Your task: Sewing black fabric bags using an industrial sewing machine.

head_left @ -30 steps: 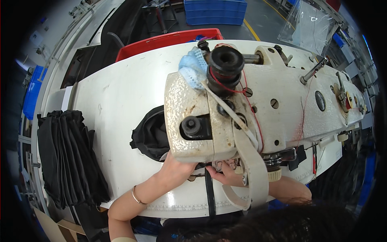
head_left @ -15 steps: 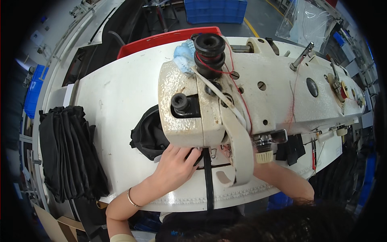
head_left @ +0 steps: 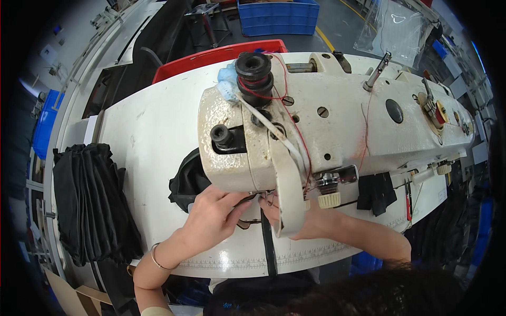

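A white sewing machine (head_left: 337,126) covers part of my work. My left hand (head_left: 211,216) is beneath the machine head's left end, thumb and fingers closed at the edge of a bunched black fabric piece (head_left: 188,181). Its fingertips are partly hidden. My right hand (head_left: 303,218) comes from the right, partly behind the machine's pale curved lever (head_left: 287,195). Its fingers bend closed at the top of a narrow black strap (head_left: 268,245), close to the needle area. The strap runs down over the table's front edge. The fabric under the machine head is hidden.
A stack of folded black fabric pieces (head_left: 95,205) lies at the left. Red-handled tweezers (head_left: 408,200) and black fabric scraps (head_left: 376,194) are at the right. A red bin (head_left: 211,57) stands behind the white table (head_left: 142,131), with a blue crate (head_left: 276,20) beyond.
My right hand has moved left toward the strap and shows more beneath the machine. My left hand has shifted slightly left, its thumb now visible. The view has shifted a little.
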`<state>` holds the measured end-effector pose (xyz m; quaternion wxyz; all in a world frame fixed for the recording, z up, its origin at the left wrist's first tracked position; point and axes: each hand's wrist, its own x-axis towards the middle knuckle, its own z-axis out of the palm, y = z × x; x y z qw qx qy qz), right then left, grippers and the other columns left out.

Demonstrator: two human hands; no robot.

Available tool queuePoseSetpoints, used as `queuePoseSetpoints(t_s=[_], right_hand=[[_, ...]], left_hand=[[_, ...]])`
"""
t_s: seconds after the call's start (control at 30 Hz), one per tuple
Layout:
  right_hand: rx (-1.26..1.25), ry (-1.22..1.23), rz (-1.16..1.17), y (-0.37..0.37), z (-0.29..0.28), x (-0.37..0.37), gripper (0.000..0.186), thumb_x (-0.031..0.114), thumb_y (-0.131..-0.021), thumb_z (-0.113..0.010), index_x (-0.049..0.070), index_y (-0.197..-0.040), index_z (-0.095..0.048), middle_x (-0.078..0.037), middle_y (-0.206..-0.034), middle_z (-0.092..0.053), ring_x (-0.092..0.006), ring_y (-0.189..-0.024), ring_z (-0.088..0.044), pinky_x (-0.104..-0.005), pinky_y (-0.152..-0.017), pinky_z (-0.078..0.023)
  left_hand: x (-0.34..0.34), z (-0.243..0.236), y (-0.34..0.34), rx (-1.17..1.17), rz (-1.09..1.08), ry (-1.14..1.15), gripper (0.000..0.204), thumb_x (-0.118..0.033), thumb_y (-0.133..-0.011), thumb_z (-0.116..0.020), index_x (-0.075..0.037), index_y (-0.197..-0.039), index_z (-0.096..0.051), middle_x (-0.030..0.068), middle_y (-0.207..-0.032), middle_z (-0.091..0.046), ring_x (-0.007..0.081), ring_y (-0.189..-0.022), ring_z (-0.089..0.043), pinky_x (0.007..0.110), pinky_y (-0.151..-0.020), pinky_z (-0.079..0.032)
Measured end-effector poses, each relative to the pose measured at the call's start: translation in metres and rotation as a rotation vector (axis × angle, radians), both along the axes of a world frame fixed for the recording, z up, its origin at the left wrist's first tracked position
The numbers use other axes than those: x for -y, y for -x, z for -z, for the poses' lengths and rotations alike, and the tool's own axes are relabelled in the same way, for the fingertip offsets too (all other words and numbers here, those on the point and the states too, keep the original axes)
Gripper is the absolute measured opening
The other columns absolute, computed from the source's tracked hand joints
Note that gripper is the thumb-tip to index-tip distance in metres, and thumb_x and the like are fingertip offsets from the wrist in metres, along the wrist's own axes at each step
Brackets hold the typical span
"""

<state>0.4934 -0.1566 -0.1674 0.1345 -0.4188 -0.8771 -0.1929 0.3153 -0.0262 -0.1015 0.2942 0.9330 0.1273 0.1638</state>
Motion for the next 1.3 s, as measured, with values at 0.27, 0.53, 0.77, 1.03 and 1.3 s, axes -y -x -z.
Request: queuePoseSetpoints(t_s=[0.27, 0.53, 0.77, 1.03, 1.3], right_hand=[[0.350, -0.210, -0.073, 0.004, 0.017, -0.010, 0.010, 0.013, -0.066, -0.057, 0.005, -0.073, -0.058, -0.003, -0.078, -0.055, -0.0163, -0.073, -0.056, -0.0295, -0.052, -0.046], [-0.279, 0.016, 0.102, 0.004, 0.035, 0.008, 0.017, 0.013, -0.058, -0.057, 0.006, -0.073, -0.058, -0.005, -0.082, -0.057, -0.0191, -0.079, -0.057, -0.0325, -0.072, -0.047], [-0.188, 0.058, 0.081, 0.010, 0.000, 0.030, 0.018, 0.015, -0.058, -0.054, 0.005, -0.071, -0.058, -0.004, -0.080, -0.053, -0.0193, -0.074, -0.056, -0.0371, -0.078, -0.048], [-0.153, 0.113, 0.051, 0.012, -0.011, 0.027, 0.026, 0.017, -0.063, -0.055, -0.002, -0.080, -0.061, -0.008, -0.086, -0.053, -0.0234, -0.082, -0.057, -0.0448, -0.091, -0.045], [-0.236, 0.024, 0.103, 0.011, -0.009, 0.029, 0.039, 0.016, -0.065, -0.055, -0.006, -0.096, -0.063, -0.013, -0.100, -0.057, -0.0264, -0.090, -0.058, -0.0444, -0.092, -0.045]], left_hand=[[0.014, -0.001, -0.002, -0.006, 0.006, -0.330, 0.033, 0.004, -0.061, -0.061, -0.001, -0.093, -0.064, 0.0152, -0.083, -0.058, 0.0339, -0.082, -0.056, 0.043, -0.072, -0.044], [-0.029, 0.048, 0.002, 0.116, -0.036, 0.066, 0.036, 0.009, -0.058, -0.055, -0.002, -0.090, -0.065, 0.0174, -0.086, -0.063, 0.0362, -0.077, -0.061, 0.039, -0.070, -0.050], [0.005, 0.028, 0.010, 0.156, 0.203, -0.522, 0.028, -0.002, -0.059, -0.063, -0.001, -0.087, -0.066, 0.0090, -0.091, -0.063, 0.0206, -0.081, -0.060, 0.029, -0.064, -0.049], [0.022, 0.031, 0.002, 0.105, 0.228, -0.593, 0.027, -0.006, -0.062, -0.061, 0.003, -0.087, -0.064, 0.0105, -0.093, -0.061, 0.0184, -0.079, -0.056, 0.027, -0.064, -0.047], [0.019, 0.041, 0.002, 0.145, 0.239, -0.514, 0.030, -0.007, -0.061, -0.062, 0.003, -0.089, -0.063, 0.0118, -0.096, -0.060, 0.0188, -0.082, -0.057, 0.027, -0.067, -0.048]])
